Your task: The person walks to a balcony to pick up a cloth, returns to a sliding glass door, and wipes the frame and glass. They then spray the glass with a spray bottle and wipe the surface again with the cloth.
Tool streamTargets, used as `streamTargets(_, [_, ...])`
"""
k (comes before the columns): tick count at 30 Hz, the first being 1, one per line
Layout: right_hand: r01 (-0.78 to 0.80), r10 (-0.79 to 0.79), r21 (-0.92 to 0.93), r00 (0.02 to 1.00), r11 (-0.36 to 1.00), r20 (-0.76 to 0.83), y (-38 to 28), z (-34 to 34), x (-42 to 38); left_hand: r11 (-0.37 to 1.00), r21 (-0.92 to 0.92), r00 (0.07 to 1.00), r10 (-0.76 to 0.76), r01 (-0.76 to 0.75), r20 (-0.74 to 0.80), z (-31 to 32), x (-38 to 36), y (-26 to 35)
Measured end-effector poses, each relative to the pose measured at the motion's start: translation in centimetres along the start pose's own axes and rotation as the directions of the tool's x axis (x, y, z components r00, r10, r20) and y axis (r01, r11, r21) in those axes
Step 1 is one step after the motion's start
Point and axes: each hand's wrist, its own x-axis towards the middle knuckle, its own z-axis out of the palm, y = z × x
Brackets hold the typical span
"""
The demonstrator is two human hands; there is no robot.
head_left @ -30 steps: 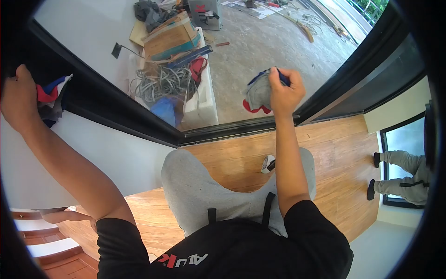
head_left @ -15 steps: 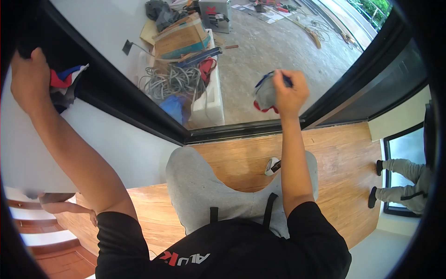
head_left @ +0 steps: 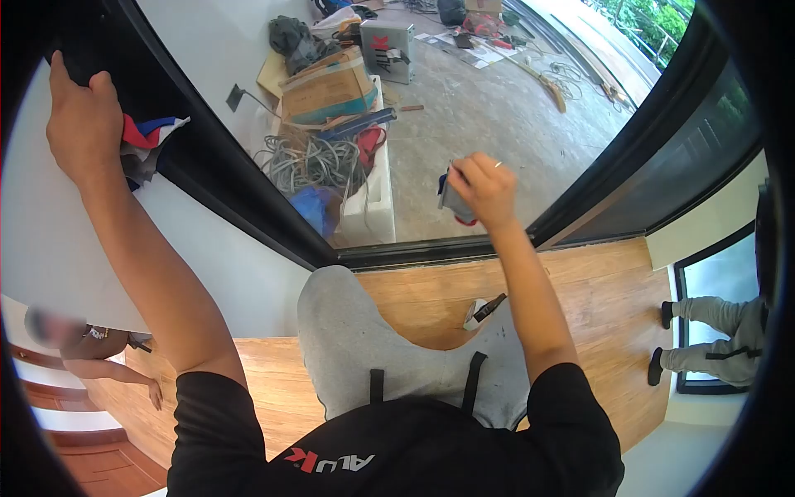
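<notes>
At upper left, my left hand (head_left: 87,132) rests against the black frame (head_left: 219,157), its index finger stretched upward along it. The other fingers are curled round a red, white and blue cloth (head_left: 151,137), whose loose end sticks out to the right. In front of the glass, my right hand (head_left: 487,192) is closed on a grey rag (head_left: 454,205) with dark blue and red parts. Most of that rag is bunched under the fingers. Below it runs the black bottom rail (head_left: 422,251) of the glazed frame.
Through the glass show a cardboard box (head_left: 327,87), coiled grey cable (head_left: 306,157), a white foam tray (head_left: 364,219) and a silver case (head_left: 387,51). A small white and black item (head_left: 483,311) is by my knees on the wooden floor (head_left: 406,306). Other people (head_left: 108,352) are at both sides.
My right hand has moved down and left across the glass with the rag, its wrist turned. The view has shifted slightly. My left hand stays at the frame, index finger now raised.
</notes>
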Motion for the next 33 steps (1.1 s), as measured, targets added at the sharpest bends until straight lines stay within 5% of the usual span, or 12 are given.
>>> streamTargets(6, [-0.004,0.021,0.054,0.948,0.999,-0.318,1.7,-2.9,6.9,1.000,0.027,0.994,0.018,-0.015,-0.109,0.8,0.1,0.1])
streamTargets(9, [0.152,-0.157,-0.049,0.980,0.987,-0.121,0.8,-3.3,7.6,0.960,-0.233,0.966,0.100,-0.157,-0.237,1.6,-1.4,-0.6])
streamTargets(10, [0.242,-0.266,-0.228,0.961,0.943,-0.080,1.2,-3.3,8.0,0.962,-0.079,0.956,0.245,-0.260,-0.161,1.9,-4.4,-0.4])
streamTargets(12, [0.268,-0.278,-0.082,0.951,0.960,-0.139,2.2,-3.2,10.4,0.843,0.176,0.857,0.515,-0.507,0.005,2.4,-10.6,0.2])
streamTargets(13, [0.038,-0.024,0.077,0.985,0.996,-0.172,1.1,-3.4,11.7,0.875,-0.374,0.921,0.373,-0.309,0.111,0.7,-13.9,2.3])
streamTargets(14, [0.103,-0.080,0.074,0.961,0.992,-0.265,0.7,-3.3,13.1,0.626,-0.780,0.952,0.217,0.032,0.214,-0.7,-17.0,4.5])
streamTargets(15, [0.115,-0.098,0.043,0.953,0.992,-0.286,-0.1,-3.8,13.8,0.563,-0.808,0.887,0.265,0.176,0.378,-0.5,-20.7,5.0])
streamTargets(16, [0.111,-0.099,0.021,0.944,0.994,-0.315,0.0,-3.4,13.6,0.472,-0.875,0.909,0.311,0.104,0.276,1.3,-24.6,5.8])
streamTargets(24, [0.195,-0.204,-0.066,0.963,0.979,-0.174,-0.5,-0.1,8.7,0.454,-0.815,0.794,0.308,0.361,0.524,-0.1,-29.3,1.5])
streamTargets(26, [0.165,-0.204,-0.158,0.938,0.974,-0.278,-0.5,-1.6,11.5,0.526,-0.783,0.819,0.251,0.331,0.515,1.2,-28.3,-0.2])
streamTargets(29, [0.016,-0.075,-0.110,0.829,0.994,-0.555,1.3,-4.4,15.5,0.408,-0.734,0.756,0.142,0.544,0.639,-0.4,-25.4,0.9])
streamTargets(33, [0.121,-0.161,-0.147,0.938,0.982,-0.305,-0.1,-2.3,11.5,0.356,-0.795,0.816,0.133,0.490,0.562,-0.4,-24.0,3.7])
